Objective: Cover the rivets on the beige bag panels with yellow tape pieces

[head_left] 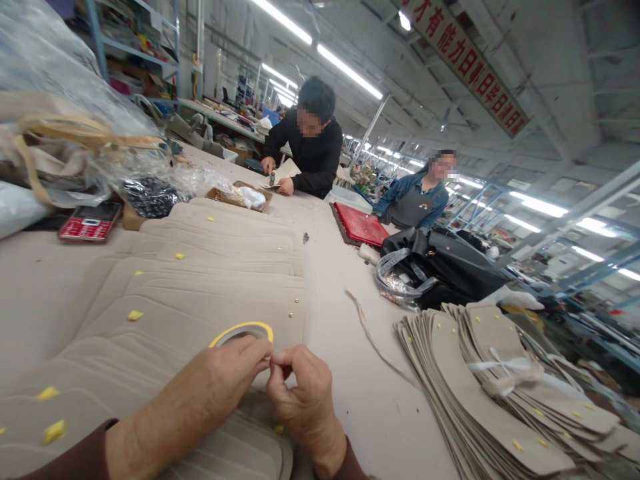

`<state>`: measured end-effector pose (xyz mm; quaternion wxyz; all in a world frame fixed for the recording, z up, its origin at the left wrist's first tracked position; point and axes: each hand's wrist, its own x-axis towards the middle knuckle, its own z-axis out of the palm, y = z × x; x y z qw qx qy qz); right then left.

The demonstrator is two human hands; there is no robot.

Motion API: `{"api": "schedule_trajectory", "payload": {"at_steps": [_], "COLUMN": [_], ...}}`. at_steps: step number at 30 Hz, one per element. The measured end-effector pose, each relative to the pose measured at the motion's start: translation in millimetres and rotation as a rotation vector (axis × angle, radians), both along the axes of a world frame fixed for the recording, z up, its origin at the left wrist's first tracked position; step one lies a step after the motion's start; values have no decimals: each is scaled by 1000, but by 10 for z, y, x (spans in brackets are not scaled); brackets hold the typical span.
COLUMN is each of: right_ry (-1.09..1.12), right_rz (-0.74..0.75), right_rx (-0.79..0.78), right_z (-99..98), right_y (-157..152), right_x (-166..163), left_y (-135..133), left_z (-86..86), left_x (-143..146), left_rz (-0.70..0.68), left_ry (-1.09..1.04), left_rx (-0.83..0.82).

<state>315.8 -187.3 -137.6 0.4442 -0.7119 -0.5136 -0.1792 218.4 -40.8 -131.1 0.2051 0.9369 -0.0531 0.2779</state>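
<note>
My left hand (235, 370) is closed around a roll of yellow tape (243, 328), whose upper rim shows above the fingers. The fingertips of my right hand (303, 393) are pinched at the roll's edge, close against the left fingers. Whatever lies in that pinch is too small to make out; it may be the tape's end. Beneath both hands spread overlapping beige panels (200, 293). Small yellow tape pieces (135, 315) stick to several of them, and two small metal studs (291, 315) show near their right edge.
At right lies a tied stack of beige strips (450, 373), with a black bag (445, 260) behind it. A red board (360, 223), an open carton (240, 197) and a red-and-black box (90, 221) sit farther back. Two people (313, 147) are across the table.
</note>
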Motion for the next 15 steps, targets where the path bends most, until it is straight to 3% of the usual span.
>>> {"api": "schedule_trajectory", "payload": {"at_steps": [2, 8, 11, 15], "right_ry": [126, 1066, 1187, 1180], "right_rz": [-27, -73, -120, -104], "right_rx": [10, 68, 13, -105], "right_z": [23, 75, -13, -134], "right_y": [13, 27, -34, -102], "right_x": [-17, 167, 367, 516], "left_y": [-3, -90, -73, 26], "left_z": [21, 167, 147, -10], "left_x": [30, 118, 158, 198], "left_rz": [10, 15, 86, 162], "left_ry": [16, 19, 35, 257], "left_rx": [19, 80, 162, 289]}}
